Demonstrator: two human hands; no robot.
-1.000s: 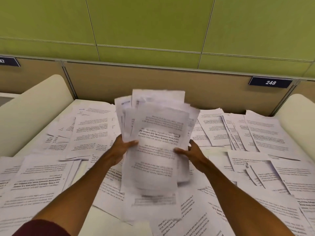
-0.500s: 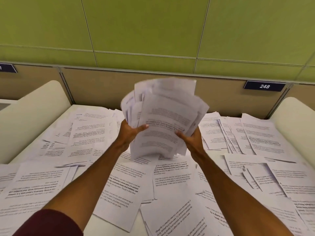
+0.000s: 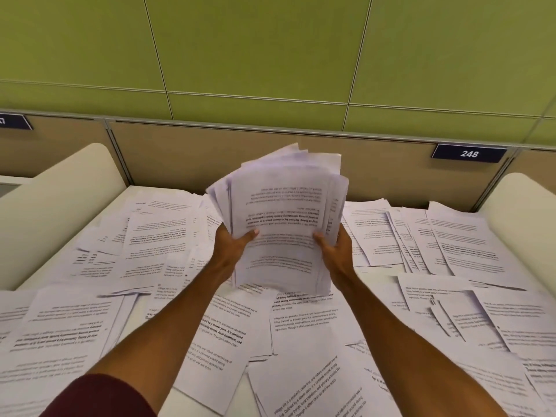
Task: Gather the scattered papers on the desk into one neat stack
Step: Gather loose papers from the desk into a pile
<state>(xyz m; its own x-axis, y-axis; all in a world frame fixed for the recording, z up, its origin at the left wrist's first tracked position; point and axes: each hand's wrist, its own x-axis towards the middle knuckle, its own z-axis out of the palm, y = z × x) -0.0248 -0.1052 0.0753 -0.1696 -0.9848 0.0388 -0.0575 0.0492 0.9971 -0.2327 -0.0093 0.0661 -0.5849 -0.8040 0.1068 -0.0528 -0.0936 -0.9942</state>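
I hold a thick, ragged bundle of printed papers (image 3: 279, 218) upright above the middle of the desk. My left hand (image 3: 231, 245) grips its left edge, thumb across the front sheet. On the right edge, my right hand (image 3: 334, 251) grips the same bundle. The sheets are uneven, fanning out at the top and sides. Many loose printed papers (image 3: 304, 350) still cover the white desk (image 3: 186, 398) on all sides, overlapping at odd angles.
Cream rounded dividers stand at the left (image 3: 54, 200) and right (image 3: 523, 212) of the desk. A tan back panel (image 3: 186, 155) with a "248" plate (image 3: 469, 153) runs behind it, below a green wall. A dark red sleeve (image 3: 99, 398) shows at the bottom left.
Both hands have lifted the bundle off the desk and tipped it upright, moving it away from me. The sheets it covered on the desk are now exposed.
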